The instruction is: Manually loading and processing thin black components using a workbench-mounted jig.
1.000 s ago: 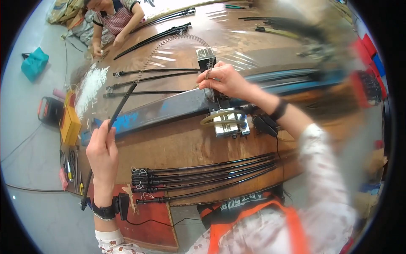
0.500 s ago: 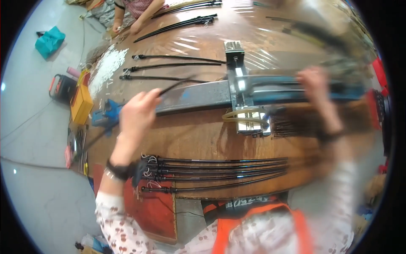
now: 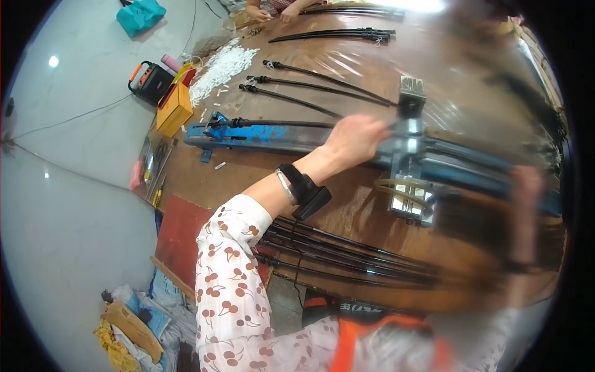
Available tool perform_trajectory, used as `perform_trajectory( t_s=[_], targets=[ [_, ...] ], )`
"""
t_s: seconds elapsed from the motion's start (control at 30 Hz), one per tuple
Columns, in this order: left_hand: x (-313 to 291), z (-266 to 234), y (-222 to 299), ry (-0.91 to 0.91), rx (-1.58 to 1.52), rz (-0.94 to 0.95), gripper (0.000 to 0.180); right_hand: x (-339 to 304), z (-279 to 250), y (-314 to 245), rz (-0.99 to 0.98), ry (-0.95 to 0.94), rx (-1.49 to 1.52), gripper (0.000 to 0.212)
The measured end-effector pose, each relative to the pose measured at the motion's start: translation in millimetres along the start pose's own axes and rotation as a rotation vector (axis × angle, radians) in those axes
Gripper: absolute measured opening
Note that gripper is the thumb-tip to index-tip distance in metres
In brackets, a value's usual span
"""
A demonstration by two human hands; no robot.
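On the long blue-and-grey metal rail [image 3: 291, 144], a thin black rod [image 3: 279, 123] lies lengthwise, its thicker end at the blue fixture [image 3: 215, 127] on the left. My left hand [image 3: 356, 139] is closed around this rod, just left of the silver clamp-like device [image 3: 409, 133] standing across the rail. My fingers hide the part of the rod they grip. Over the rail's right end is my right hand [image 3: 527, 186]. It is smeared by motion, so its fingers and anything in them cannot be made out.
Behind the rail lie several black rods [image 3: 322, 87], with more bundled rods [image 3: 334, 36] farther back. A row of rods [image 3: 353, 254] lies along the near edge. White small pieces [image 3: 223, 69] are heaped by a yellow box [image 3: 174, 110]. Another person's hands [image 3: 273, 15] work at the far edge.
My left hand has moved right along the rail, and the rod it held tilted now lies on the rail. My right hand has moved right and nearer. The whole view has shifted.
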State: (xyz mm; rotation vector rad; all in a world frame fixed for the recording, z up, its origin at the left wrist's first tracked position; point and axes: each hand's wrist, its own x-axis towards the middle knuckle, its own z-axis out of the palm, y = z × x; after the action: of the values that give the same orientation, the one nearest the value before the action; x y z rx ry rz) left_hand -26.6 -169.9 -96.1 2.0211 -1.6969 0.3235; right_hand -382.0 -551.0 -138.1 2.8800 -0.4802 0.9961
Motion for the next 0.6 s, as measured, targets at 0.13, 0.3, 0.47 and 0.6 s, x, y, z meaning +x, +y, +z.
perform_trajectory(
  t_s=[0.13,0.3,0.47,0.6],
  targets=[
    [1,3,2,0.06,-0.06,0.056,0.023,-4,-15,-6,-0.03,-0.032,-0.037,0.008],
    [11,7,6,-0.036,0.014,0.023,0.022,-11,-51,-110,-0.048,0.058,0.071,0.019],
    [9,-1,12,-0.092,0.083,-0.071,0.019,-25,-42,-170,-0.19,-0.012,0.154,0.025],
    [12,1,15,-0.108,0.07,-0.087,0.019,-24,-36,-174,-0.083,-0.069,0.256,0.031]
  ],
)
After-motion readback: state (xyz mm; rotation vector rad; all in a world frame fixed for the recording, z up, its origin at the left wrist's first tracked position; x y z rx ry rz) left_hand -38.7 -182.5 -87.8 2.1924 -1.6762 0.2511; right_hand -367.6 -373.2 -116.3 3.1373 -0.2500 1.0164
